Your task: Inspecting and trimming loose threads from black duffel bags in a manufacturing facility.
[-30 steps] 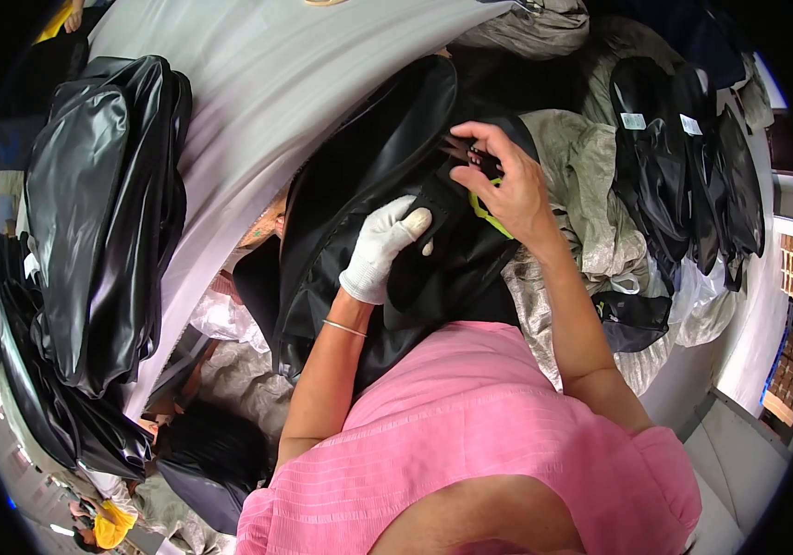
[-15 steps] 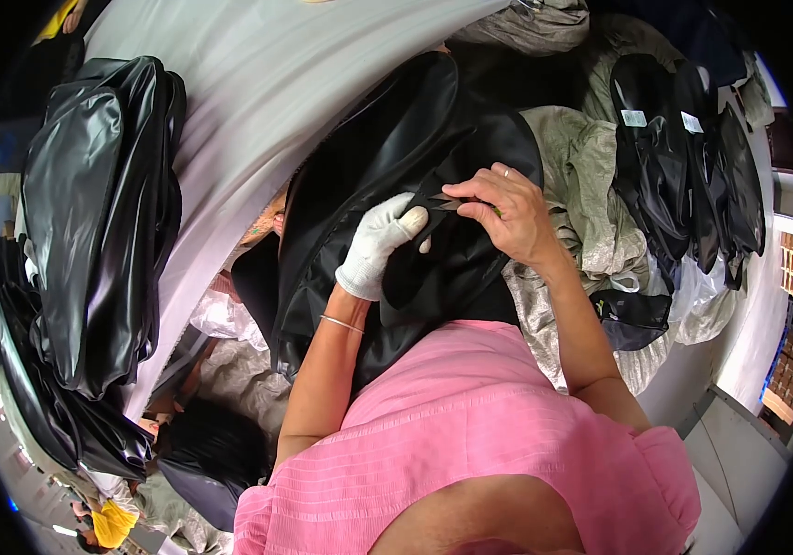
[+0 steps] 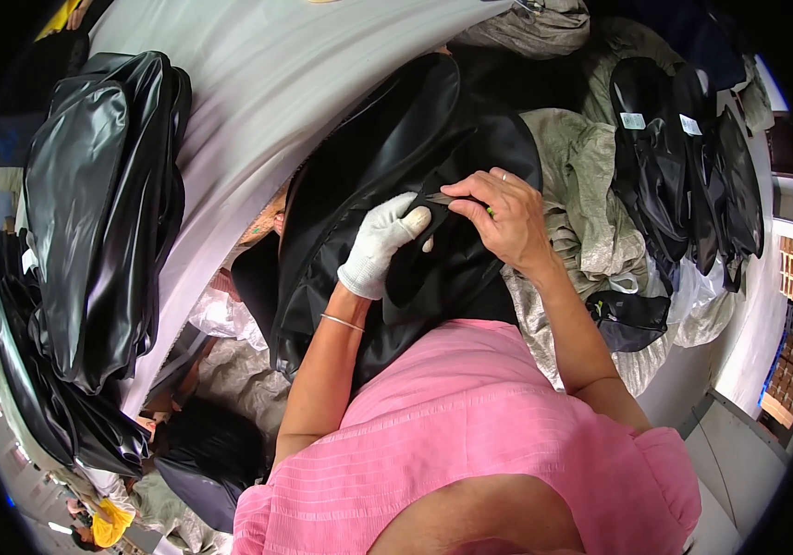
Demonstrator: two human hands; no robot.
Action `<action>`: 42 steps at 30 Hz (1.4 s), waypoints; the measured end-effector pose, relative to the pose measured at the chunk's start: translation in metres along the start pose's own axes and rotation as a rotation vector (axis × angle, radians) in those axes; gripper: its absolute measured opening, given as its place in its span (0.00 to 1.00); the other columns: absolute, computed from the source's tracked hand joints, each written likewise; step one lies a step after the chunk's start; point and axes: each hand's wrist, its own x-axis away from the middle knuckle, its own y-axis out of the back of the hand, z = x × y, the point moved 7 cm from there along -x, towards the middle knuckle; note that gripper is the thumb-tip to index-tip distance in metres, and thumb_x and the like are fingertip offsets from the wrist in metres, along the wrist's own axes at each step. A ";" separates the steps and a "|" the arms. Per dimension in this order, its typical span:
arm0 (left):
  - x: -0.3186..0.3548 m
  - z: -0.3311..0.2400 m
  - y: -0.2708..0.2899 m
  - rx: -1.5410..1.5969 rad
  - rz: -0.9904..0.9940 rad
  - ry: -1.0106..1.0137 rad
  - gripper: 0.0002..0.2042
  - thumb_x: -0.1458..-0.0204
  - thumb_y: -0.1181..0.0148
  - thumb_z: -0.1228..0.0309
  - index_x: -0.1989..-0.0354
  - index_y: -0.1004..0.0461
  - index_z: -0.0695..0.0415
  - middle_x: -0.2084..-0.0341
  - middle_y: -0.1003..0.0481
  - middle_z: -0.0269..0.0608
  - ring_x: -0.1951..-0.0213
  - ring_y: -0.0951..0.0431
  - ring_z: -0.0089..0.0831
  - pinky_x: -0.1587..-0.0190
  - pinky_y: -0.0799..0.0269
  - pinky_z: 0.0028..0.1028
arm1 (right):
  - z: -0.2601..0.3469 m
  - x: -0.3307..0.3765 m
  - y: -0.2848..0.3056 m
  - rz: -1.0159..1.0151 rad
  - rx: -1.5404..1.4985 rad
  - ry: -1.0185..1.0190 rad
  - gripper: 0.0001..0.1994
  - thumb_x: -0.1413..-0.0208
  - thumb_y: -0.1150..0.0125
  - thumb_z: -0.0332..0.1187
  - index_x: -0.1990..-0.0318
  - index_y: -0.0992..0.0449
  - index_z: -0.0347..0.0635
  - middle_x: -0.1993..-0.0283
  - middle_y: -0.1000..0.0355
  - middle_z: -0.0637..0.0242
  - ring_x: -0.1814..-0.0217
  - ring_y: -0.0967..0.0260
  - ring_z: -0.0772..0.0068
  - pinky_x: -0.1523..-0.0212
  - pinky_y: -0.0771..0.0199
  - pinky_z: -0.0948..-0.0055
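A large black shiny garment (image 3: 387, 166) lies over my lap and the table edge. My left hand (image 3: 380, 242), in a white glove, pinches a fold of this black fabric near its middle. My bare right hand (image 3: 500, 217), with a ring on one finger, grips the same fold from the right, holding a small metal tool with a green bit against the cloth. The two hands touch at the fingertips. I wear a pink top (image 3: 470, 435).
A grey-white table top (image 3: 267, 83) runs diagonally. A stack of shiny black garments (image 3: 91, 213) lies at the left. More black pieces with white tags (image 3: 674, 166) lie at the right on crumpled grey-green sacking (image 3: 581, 185). Another person's dark hair (image 3: 202, 444) shows at the lower left.
My right hand has come down and left onto the fold, meeting the gloved left hand. The left hand has hardly moved.
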 end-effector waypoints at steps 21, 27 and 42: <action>-0.002 -0.011 -0.026 -0.699 -0.112 -0.281 0.16 0.50 0.34 0.65 0.60 0.27 0.64 0.70 0.25 0.32 0.67 0.28 0.20 0.61 0.29 0.23 | 0.009 0.027 0.008 -0.013 -0.320 -0.520 0.23 0.50 0.31 0.39 0.47 0.28 0.46 0.70 0.38 0.68 0.68 0.38 0.72 0.68 0.35 0.74; -0.005 0.001 -0.015 -0.285 -0.141 -0.104 0.11 0.46 0.38 0.69 0.60 0.26 0.65 0.74 0.27 0.29 0.73 0.29 0.19 0.67 0.31 0.22 | -0.017 0.037 0.005 0.023 -0.484 -0.634 0.26 0.51 0.35 0.28 0.42 0.30 0.47 0.70 0.35 0.68 0.71 0.36 0.73 0.64 0.31 0.76; -0.011 0.006 -0.002 0.137 0.001 0.045 0.09 0.44 0.41 0.68 0.60 0.23 0.61 0.75 0.30 0.25 0.76 0.38 0.14 0.72 0.43 0.17 | -0.037 0.019 0.014 0.048 -0.438 -0.624 0.21 0.48 0.42 0.20 0.45 0.26 0.48 0.49 0.24 0.66 0.51 0.26 0.69 0.48 0.29 0.74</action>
